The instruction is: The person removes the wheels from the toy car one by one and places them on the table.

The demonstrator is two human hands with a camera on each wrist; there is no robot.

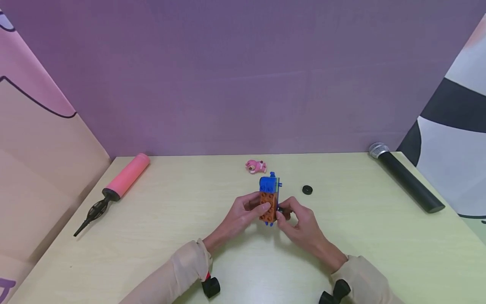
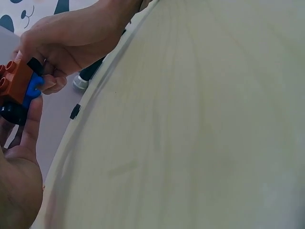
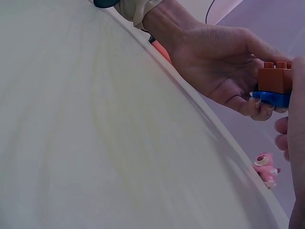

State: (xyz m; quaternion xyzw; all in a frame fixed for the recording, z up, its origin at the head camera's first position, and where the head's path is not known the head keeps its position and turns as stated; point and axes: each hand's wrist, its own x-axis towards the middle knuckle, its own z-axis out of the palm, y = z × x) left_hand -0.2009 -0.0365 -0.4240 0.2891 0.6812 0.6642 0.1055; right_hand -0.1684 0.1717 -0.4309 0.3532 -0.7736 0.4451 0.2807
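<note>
Table [image 1: 171, 228], curled fingers [image 1: 248, 198] round toy [image 1: 268, 197]

Soft, even light fills the head view, bright on the pale worktop [image 1: 182, 207], with a whitish sheen at its near middle. Faint, soft-edged shadows lie below the left grip [image 1: 241, 214] and right grip [image 1: 301, 223]. The purple wall [image 1: 243, 84] is duller. Both wrist views look dimmer, cooler and softer in detail, and the worktop's edge bows there. The brick toy's [image 1: 269, 195] studs are legible overhead.
</note>
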